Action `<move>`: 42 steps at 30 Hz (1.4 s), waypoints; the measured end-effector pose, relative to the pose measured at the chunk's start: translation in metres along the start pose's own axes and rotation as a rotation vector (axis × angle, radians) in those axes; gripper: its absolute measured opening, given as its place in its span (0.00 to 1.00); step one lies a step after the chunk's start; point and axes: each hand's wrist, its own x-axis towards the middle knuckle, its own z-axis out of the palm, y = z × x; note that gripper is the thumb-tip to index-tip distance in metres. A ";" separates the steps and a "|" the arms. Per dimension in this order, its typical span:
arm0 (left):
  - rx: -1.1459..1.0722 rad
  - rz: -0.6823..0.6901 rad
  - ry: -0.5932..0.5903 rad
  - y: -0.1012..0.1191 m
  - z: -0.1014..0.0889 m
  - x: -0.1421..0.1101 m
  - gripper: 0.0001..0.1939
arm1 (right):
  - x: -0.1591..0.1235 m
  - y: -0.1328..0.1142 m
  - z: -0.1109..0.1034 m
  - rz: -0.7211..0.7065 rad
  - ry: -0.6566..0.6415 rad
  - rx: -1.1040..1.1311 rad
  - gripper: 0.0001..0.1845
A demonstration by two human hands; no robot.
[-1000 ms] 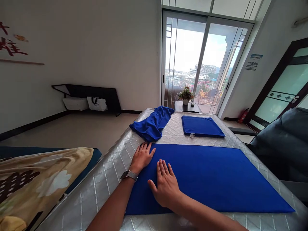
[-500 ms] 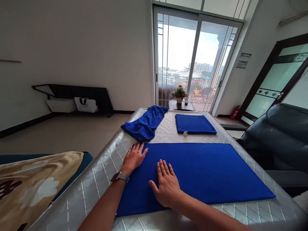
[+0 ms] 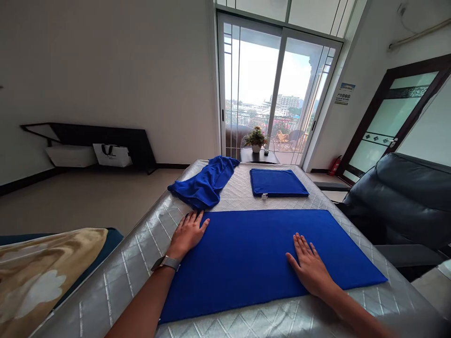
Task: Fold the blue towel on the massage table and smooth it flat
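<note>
A blue cloth (image 3: 243,258) lies spread flat and smooth on the silvery quilted mattress (image 3: 134,253). My left hand (image 3: 188,233) rests open at the cloth's far left corner, partly on the mattress, with a watch on the wrist. Flat on the right half of the cloth is my right hand (image 3: 310,265), its fingers stretched out. Beyond the left fingertips sits a crumpled blue cloth (image 3: 207,183). A folded blue cloth (image 3: 278,182) with a small white tag lies farther back on the right.
A black leather armchair (image 3: 416,197) stands close along the right side. On the left is a beige patterned blanket (image 3: 45,272). A low black rack (image 3: 134,145) holds a white bag (image 3: 112,155) by the wall. A potted plant (image 3: 256,141) stands beyond the mattress.
My right hand has slid rightward across the blue cloth, from its left part to its right half. My left hand stays at the corner. The view has shifted slightly to the right.
</note>
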 end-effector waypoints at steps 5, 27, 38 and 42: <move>-0.025 0.006 0.023 -0.002 0.005 0.002 0.34 | 0.011 0.107 0.010 0.186 0.072 -0.089 0.48; 0.027 0.009 0.008 -0.009 0.011 0.006 0.35 | 0.017 0.203 0.002 0.399 0.085 -0.163 0.46; 0.000 0.004 0.004 -0.010 0.014 0.006 0.35 | 0.062 -0.016 -0.043 -0.264 -0.050 0.162 0.41; 0.020 0.010 0.002 -0.009 0.012 0.004 0.34 | 0.082 -0.089 -0.036 -0.347 -0.077 0.175 0.46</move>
